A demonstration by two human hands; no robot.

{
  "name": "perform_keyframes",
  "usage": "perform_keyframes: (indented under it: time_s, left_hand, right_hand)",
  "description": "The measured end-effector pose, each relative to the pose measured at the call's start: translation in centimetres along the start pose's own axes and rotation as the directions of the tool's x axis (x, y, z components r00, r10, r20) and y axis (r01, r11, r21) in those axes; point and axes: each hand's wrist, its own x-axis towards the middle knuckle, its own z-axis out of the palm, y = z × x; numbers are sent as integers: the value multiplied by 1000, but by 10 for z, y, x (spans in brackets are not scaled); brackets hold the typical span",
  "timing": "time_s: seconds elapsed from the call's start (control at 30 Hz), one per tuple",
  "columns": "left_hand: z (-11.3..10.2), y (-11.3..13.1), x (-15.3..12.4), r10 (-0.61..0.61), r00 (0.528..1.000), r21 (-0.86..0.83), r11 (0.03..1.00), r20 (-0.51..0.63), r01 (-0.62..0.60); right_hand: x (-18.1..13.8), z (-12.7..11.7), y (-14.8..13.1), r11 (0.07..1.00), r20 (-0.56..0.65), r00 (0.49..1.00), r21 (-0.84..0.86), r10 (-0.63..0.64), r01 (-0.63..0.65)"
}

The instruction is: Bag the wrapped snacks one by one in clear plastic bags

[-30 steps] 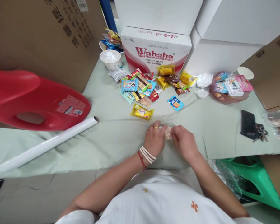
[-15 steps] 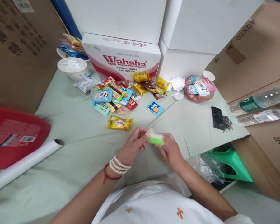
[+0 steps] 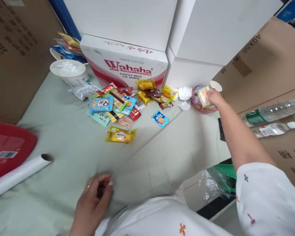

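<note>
My right hand [image 3: 214, 97] is stretched out to the far right, fingers closed on a small clear snack packet [image 3: 203, 97] with green edges. It holds the packet over a pinkish bowl [image 3: 204, 109], whose contents the packet and hand partly cover. My left hand [image 3: 94, 196] hovers low over the near part of the table, fingers loosely curled and thumb apart, with nothing in it. Ahead of it lies a yellow snack packet [image 3: 120, 135]. A blue snack packet [image 3: 160, 119] rests by itself at mid-table. Beyond are a pile of mixed snack packets [image 3: 118, 105] and several yellow packets [image 3: 145, 93].
A white Wahaha box [image 3: 127, 65] stands behind the snacks. At the left are a paper cup [image 3: 68, 73], a white tube [image 3: 19, 177] and a red container [image 3: 9, 144]. Crumpled white wrappers [image 3: 185, 93] sit near the bowl. Plastic bottles [image 3: 275, 111] lie at right.
My right hand has moved forward and right to the bowl with the green-edged packet. My left hand has let go of the packet and drawn back to the near left.
</note>
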Motion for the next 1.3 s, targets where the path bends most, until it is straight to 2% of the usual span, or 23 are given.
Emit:
perform_keyframes:
  time_s: [0.1,0.23,0.4,0.5,0.57,0.63,0.73,0.8,0.93,1.0,1.07,1.13,1.2,1.3]
  left_hand:
    - [7,4,-2,203,978,145,970,-40,-196]
    - [13,8,-1,385,920,235,903,-67,-361]
    - [14,10,-2,432,899,249,881,-74,-403]
    - [12,11,-3,438,894,227,884,-91,-410]
    - [11,11,-3,438,895,201,887,-85,-416]
    - [11,12,-3,435,897,173,892,-77,-418]
    - [10,10,-4,425,902,146,900,-74,-412]
    - [8,9,-5,403,913,119,912,-70,-393]
    - [1,17,-7,273,960,-39,961,-54,-275]
    - [1,33,-4,179,984,-158,971,-19,-180]
    - [8,55,4,103,994,-293,952,39,-88]
    - [21,77,15,45,991,-437,899,126,15]
    - [38,94,28,14,975,-530,841,222,108]
    - [60,103,43,19,969,-615,776,247,142]
  right_hand:
    - [7,19,-10,996,25,999,-89,-28,30]
    - [-1,19,-8,987,-13,997,-145,-74,71]
    - [-13,4,-18,981,-65,992,-164,-111,99]
    - [-28,8,-39,961,-149,966,-210,-213,179]
    - [-41,19,-52,931,-80,947,-229,-310,286]
    - [-56,35,-61,919,67,935,-172,-347,354]
    - [-75,59,-66,971,172,956,39,-239,236]
    - [-90,68,-67,979,167,974,157,-153,127]
    - [-145,75,-82,947,137,985,316,-106,59]
    - [-191,78,-100,869,208,970,495,-125,6]
    - [-240,79,-122,631,356,919,756,-169,-177]
    - [-285,80,-145,471,477,845,819,-240,-329]
    - [-316,80,-164,412,543,777,818,-318,-402]
    - [-334,79,-178,360,572,720,816,-393,-452]
